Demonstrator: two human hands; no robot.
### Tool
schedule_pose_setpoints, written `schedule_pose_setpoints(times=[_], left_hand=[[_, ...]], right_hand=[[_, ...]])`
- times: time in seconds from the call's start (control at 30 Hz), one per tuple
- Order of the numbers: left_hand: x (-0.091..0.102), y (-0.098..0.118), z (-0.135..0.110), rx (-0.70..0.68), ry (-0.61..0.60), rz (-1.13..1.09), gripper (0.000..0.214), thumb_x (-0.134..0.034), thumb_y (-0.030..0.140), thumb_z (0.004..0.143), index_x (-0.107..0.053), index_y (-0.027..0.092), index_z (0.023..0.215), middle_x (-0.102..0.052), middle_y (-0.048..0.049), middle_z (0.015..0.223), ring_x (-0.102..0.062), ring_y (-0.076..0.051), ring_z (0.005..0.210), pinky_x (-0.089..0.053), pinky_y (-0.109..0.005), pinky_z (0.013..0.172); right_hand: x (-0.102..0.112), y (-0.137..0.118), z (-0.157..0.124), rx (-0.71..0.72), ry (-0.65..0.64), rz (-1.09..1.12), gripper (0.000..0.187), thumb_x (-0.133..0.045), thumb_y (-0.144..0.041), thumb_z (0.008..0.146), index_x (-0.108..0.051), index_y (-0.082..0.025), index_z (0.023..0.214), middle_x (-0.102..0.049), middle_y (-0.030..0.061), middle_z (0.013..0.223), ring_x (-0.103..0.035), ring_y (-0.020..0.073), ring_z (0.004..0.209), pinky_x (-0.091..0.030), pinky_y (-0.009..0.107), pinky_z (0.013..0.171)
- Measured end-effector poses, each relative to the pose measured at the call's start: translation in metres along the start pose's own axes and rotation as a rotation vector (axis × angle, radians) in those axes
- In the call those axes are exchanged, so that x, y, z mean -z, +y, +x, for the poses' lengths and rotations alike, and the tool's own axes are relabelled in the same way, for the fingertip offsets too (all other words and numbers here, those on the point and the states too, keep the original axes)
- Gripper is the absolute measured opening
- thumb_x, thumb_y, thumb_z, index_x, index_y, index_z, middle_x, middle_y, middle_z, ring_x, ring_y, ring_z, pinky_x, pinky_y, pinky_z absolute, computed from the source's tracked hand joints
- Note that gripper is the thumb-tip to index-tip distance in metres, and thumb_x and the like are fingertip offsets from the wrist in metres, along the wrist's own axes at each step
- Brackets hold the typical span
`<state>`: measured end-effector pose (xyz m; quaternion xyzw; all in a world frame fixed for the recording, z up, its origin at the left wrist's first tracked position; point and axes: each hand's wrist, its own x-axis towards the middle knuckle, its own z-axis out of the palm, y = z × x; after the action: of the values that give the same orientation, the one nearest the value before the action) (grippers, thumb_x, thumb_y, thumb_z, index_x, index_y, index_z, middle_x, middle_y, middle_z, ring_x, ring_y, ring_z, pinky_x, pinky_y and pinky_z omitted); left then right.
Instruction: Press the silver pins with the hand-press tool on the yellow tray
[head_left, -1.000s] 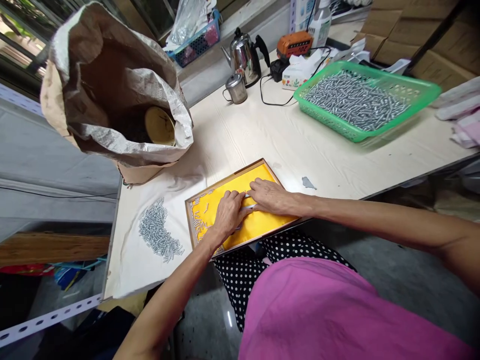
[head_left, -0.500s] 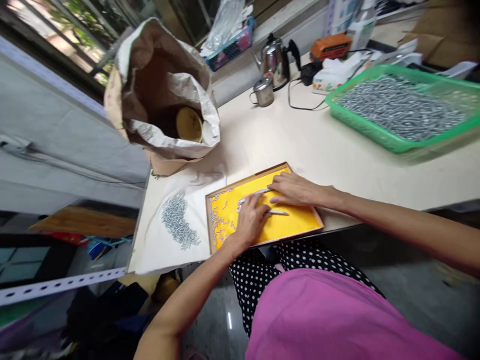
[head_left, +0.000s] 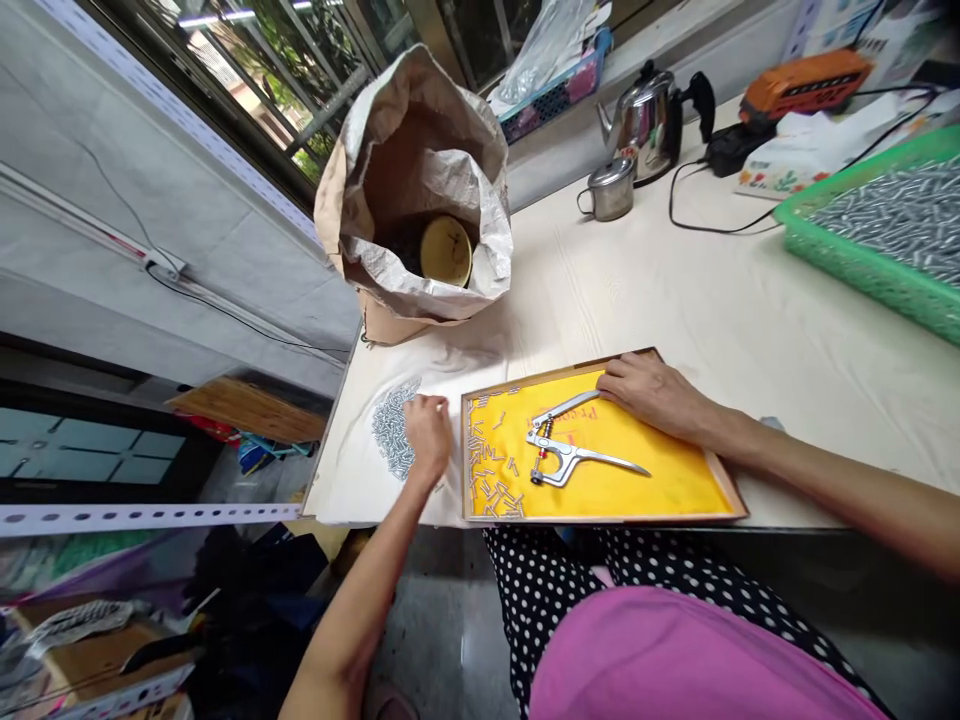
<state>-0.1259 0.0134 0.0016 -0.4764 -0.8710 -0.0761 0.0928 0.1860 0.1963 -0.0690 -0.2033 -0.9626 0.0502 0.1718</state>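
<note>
Snap pliers (head_left: 559,465) with a spring and silver handles lie spread on the yellow lining of a shallow tray (head_left: 645,505). My right hand (head_left: 660,395) rests at the tray's far edge, its curled fingers closed over the end of the upper handle. Small metal pins (head_left: 491,470) are scattered along the tray's left side. Left of the tray, my left hand (head_left: 429,435) is at the right edge of a heap of small metal pieces (head_left: 391,425) on a white cloth. Its fingers are bent together; whatever they hold is too small to make out.
A large paper sack (head_left: 420,310) with a yellow tub (head_left: 448,252) inside stands behind the heap. Farther back are a metal mug (head_left: 609,190) and a kettle (head_left: 649,125). A green basket (head_left: 840,260) of metal pieces sits at the right, near an orange battery pack (head_left: 806,85).
My left hand has left the pliers and moved left to the heap. My right hand stays at the upper handle. The pliers now lie more exposed, and the view has shifted.
</note>
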Motion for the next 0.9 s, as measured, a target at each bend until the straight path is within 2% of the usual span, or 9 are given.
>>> schedule_pose_setpoints(times=[0.1, 0.2, 0.5, 0.67, 0.73, 0.9], left_hand=[[-0.005, -0.046, 0.023, 0.095, -0.108, 0.206, 0.031, -0.046, 0.022, 0.098, -0.075, 0.014, 0.104, -0.065, -0.0188, 0.111, -0.052, -0.034, 0.112, -0.044, -0.042, 0.09], [-0.013, -0.065, 0.03, 0.079, -0.186, 0.236, 0.028, -0.048, 0.02, 0.096, -0.075, 0.011, 0.099, -0.067, -0.0202, 0.111, -0.052, -0.035, 0.114, -0.043, -0.041, 0.092], [-0.017, -0.076, 0.049, 0.099, -0.319, 0.264, 0.024, -0.049, 0.019, 0.096, -0.072, 0.014, 0.1, -0.069, -0.0156, 0.116, -0.056, -0.03, 0.118, -0.046, -0.034, 0.087], [-0.015, -0.084, 0.061, 0.128, -0.422, 0.256, 0.016, -0.059, 0.021, 0.09, -0.074, 0.016, 0.093, -0.076, -0.0106, 0.098, -0.068, -0.024, 0.096, -0.047, -0.028, 0.075], [-0.013, -0.084, 0.062, 0.132, -0.435, 0.261, 0.018, -0.058, 0.022, 0.091, -0.075, 0.016, 0.095, -0.076, -0.0103, 0.096, -0.069, -0.024, 0.093, -0.047, -0.028, 0.074], [-0.011, -0.083, 0.061, 0.093, -0.441, 0.28, 0.021, -0.056, 0.024, 0.092, -0.075, 0.016, 0.096, -0.076, -0.013, 0.101, -0.069, -0.027, 0.1, -0.047, -0.029, 0.077]], right_hand=[[-0.001, -0.001, 0.0, -0.01, 0.016, 0.026, 0.027, -0.045, -0.024, 0.103, -0.067, -0.019, 0.088, -0.064, 0.0094, 0.092, -0.054, 0.0245, 0.091, -0.037, 0.035, 0.076], [-0.001, -0.001, 0.001, -0.017, 0.024, 0.03, 0.025, -0.047, -0.024, 0.102, -0.067, -0.019, 0.088, -0.064, 0.0091, 0.092, -0.054, 0.0243, 0.091, -0.037, 0.035, 0.075], [-0.003, 0.001, 0.0, 0.021, 0.053, 0.019, 0.028, -0.045, -0.027, 0.104, -0.067, -0.018, 0.088, -0.064, 0.0088, 0.09, -0.054, 0.023, 0.089, -0.037, 0.034, 0.074], [-0.002, 0.0, 0.001, 0.003, 0.05, 0.018, 0.027, -0.047, -0.028, 0.103, -0.066, -0.018, 0.087, -0.064, 0.0088, 0.091, -0.054, 0.0234, 0.09, -0.037, 0.033, 0.074], [-0.001, 0.0, 0.001, -0.004, 0.041, 0.019, 0.026, -0.048, -0.028, 0.103, -0.066, -0.018, 0.087, -0.064, 0.009, 0.092, -0.054, 0.0233, 0.09, -0.037, 0.033, 0.074], [0.0, -0.001, 0.003, -0.019, 0.027, 0.004, 0.024, -0.049, -0.027, 0.103, -0.066, -0.018, 0.088, -0.065, 0.0094, 0.094, -0.053, 0.0231, 0.091, -0.037, 0.032, 0.074]])
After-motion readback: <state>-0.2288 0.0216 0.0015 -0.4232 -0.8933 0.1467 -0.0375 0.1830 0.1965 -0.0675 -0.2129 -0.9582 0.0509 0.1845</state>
